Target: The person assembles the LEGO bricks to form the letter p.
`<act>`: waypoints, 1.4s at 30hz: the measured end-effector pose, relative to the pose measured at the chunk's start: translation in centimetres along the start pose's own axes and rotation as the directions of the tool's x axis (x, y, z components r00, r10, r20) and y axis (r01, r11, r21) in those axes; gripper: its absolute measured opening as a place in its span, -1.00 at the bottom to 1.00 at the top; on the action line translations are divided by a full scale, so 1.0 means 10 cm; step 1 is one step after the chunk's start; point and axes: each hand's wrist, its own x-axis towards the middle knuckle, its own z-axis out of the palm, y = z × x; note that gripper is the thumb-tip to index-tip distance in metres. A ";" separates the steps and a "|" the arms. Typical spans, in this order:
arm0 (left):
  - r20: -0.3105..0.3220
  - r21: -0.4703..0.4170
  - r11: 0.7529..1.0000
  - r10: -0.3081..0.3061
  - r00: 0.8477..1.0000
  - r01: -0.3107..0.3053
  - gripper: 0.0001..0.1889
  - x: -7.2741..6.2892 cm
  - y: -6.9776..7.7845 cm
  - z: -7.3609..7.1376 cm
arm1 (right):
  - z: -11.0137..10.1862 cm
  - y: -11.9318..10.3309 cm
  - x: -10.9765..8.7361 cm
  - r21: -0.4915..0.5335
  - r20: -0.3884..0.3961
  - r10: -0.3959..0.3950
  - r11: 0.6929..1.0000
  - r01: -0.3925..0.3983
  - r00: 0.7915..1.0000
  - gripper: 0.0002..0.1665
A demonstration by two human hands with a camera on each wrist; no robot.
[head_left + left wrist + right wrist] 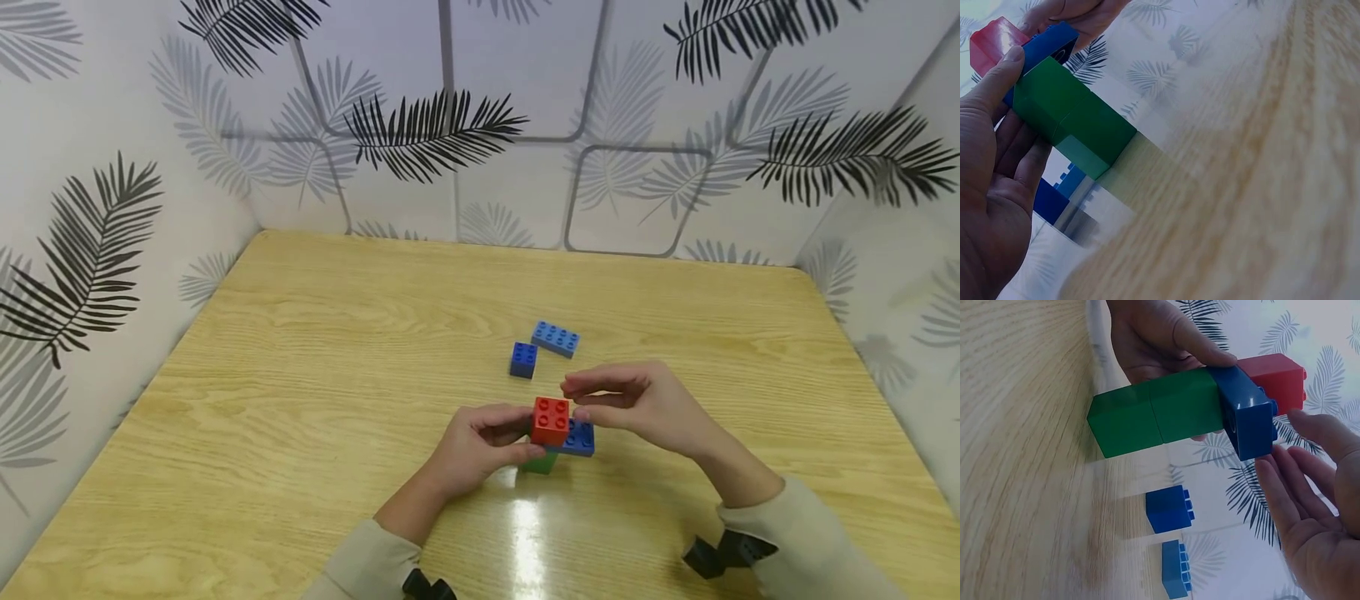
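Observation:
A stack of toy building bricks stands upright on the table. Two green bricks (1154,412) form its column, a long dark blue brick (1249,419) lies across the top, and a square red brick (551,422) sits on the blue one's left end. My left hand (476,446) grips the stack near its top, thumb on the near side by the blue brick and fingers behind. On the other side, my right hand (637,408) is half spread with nothing in its grasp. Its thumb and fingertips are right at the blue brick's free end and the red brick.
Behind the stack are a small dark blue brick (522,368) and a longer lighter blue brick (555,338), studs up. The wooden table (300,375) meets leaf-patterned cloth (487,192) at its back and sides.

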 end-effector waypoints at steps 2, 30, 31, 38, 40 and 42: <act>0.003 0.002 1.000 -0.003 1.000 0.003 -0.51 0.00 0.00 0.00 | -0.01 0.02 0.00 -0.012 -0.022 0.031 0.999 -0.031 0.999 -0.61; 0.002 0.030 0.999 -0.043 0.999 0.043 -0.51 0.01 0.04 0.01 | 0.08 0.30 0.28 -0.100 -0.141 0.108 0.987 -0.123 0.984 -0.44; 0.000 0.028 0.999 -0.043 0.999 0.043 -0.51 0.01 0.04 0.01 | 0.08 0.31 0.29 -0.105 -0.147 0.111 0.986 -0.127 0.983 -0.43; 0.010 0.015 0.999 -0.042 0.999 0.042 -0.51 -0.01 0.03 0.00 | 0.09 0.35 0.38 -0.081 -0.169 0.151 0.983 -0.166 0.974 -0.38; 0.014 0.013 0.999 -0.041 0.999 0.041 -0.51 -0.01 0.03 -0.01 | 0.09 0.37 0.39 -0.085 -0.174 0.167 0.979 -0.184 0.970 -0.36; 0.016 0.012 0.999 -0.038 0.999 0.038 -0.52 0.00 0.03 -0.01 | 0.08 0.38 0.41 -0.099 -0.177 0.178 0.975 -0.197 0.968 -0.34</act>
